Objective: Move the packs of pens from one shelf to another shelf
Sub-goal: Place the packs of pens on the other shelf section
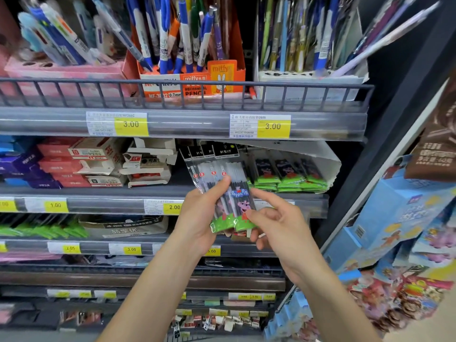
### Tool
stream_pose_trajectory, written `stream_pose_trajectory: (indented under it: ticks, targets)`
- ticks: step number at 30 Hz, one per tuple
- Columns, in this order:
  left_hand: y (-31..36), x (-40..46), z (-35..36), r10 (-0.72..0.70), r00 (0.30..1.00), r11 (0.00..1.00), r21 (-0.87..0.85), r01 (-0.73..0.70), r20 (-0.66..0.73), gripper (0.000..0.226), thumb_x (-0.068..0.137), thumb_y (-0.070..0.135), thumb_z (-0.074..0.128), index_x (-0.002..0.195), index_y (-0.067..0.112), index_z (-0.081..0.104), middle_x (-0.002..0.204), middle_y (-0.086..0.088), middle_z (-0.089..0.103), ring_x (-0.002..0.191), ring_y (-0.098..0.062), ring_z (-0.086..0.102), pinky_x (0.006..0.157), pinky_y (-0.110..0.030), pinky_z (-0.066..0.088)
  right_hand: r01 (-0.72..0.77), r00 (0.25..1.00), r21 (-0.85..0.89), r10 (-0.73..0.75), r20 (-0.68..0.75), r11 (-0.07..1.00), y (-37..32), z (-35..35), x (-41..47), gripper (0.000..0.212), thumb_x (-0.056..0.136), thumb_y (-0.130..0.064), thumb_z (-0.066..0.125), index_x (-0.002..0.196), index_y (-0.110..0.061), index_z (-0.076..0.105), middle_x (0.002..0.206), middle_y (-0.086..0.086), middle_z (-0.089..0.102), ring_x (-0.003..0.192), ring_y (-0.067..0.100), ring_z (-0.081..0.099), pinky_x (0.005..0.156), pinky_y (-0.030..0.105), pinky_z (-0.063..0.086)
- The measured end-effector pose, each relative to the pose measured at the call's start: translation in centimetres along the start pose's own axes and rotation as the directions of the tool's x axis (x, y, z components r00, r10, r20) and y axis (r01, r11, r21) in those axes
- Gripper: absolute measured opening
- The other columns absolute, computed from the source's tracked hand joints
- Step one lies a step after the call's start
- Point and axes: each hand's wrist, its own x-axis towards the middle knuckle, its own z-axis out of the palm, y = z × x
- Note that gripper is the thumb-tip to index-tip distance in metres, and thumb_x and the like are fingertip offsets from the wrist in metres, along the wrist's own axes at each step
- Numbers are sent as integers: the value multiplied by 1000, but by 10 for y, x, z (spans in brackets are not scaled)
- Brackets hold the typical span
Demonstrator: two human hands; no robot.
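Fan of pen packs, four or so, held upright in front of the second shelf, just left of the white tray that holds more of the same packs. Each pack is a long narrow sleeve of clear glossy film with a black header card on top, a cartoon pig print in the middle and a green band at the foot; thin dark pens show through the film. Left hand grasps the bundle low down, thumb laid across the front, fingers curled behind. Right hand is at the lower right edge of the bundle with fingers bent; whether it pinches the edge or only touches it is hard to tell, as the fingertips overlap the film. Handling, as a judgement: light, slim, stiff lengthwise because of the pens but slick on the outside, so the sleeves will likely slide against each other and splay unless squeezed flat. Best hold looks to be across the lower half, where the pens give body, rather than by the flimsy header cards. Around: grey metal shelf rails with clear plastic strips and yellow price tags, a wire guard above, an orange cardboard pencil box, and red and white cartons to the left.
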Motion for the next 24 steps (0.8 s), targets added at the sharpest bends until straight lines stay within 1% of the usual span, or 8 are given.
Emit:
stream_pose_trajectory:
  ticks: [3,7,11,14,17,19,22,24]
  targets:
    - [-1,-1,3,-53,998,998,15,53,27,46,98,42,70,122,3,74,107,-22,79,85,-36,74,78,-45,52,-10,1000,100,13,-29,995,3,5,1,45,97,-13,69,137,-30,61,71,12,68,54,19,58,50,24,48]
    - [-2,-3,3,-48,999,999,2,48,15,37,101,35,66,119,4,74,107,-22,79,84,-34,75,76,-45,51,34,987,240,5,-163,970,2,12,9,37,97,-12,68,132,-26,65,68,6,66,53,15,60,54,25,54]
    - [-1,-2,-2,-33,997,993,-113,25,-73,14,99,18,69,107,8,74,81,-5,77,70,-18,75,58,-32,60,95,915,-64,-112,-389,993,0,17,36,38,99,-19,65,137,-25,60,54,-9,62,53,13,67,66,37,61]
    - [2,-3,-4,-34,995,990,-140,22,-89,20,99,16,69,116,6,73,78,-5,75,69,-16,74,52,-27,58,75,876,-345,-227,-425,936,-4,22,53,40,98,-29,63,138,-21,60,58,-1,68,60,17,70,67,36,60]
    - [3,-4,-7,-26,996,989,-149,13,-83,24,100,16,68,120,4,71,78,-4,74,70,-16,73,52,-27,58,37,876,-580,-306,-374,814,-10,28,65,41,98,-32,61,136,-15,63,71,6,74,75,23,72,83,38,56]
    - [4,-5,-10,-24,996,988,-157,10,-85,25,100,16,68,121,4,70,79,-5,74,71,-17,73,54,-28,59,22,871,-744,-378,-313,668,-14,31,71,37,100,-32,58,130,-10,66,84,13,76,91,33,70,85,39,52]
    - [5,-5,-16,-23,997,985,-175,9,-78,28,99,16,68,124,3,69,81,-6,73,71,-18,72,59,-30,59,-17,856,-929,-475,-204,369,-16,36,69,37,102,-40,50,114,-11,70,88,15,74,89,38,69,65,37,43]
    - [6,-5,-21,-23,997,984,-180,9,-78,29,99,16,68,125,3,69,82,-6,73,70,-18,72,60,-31,59,-25,828,-964,-534,-169,265,-16,33,62,39,101,-46,50,107,-14,72,84,13,72,79,38,68,56,34,36]
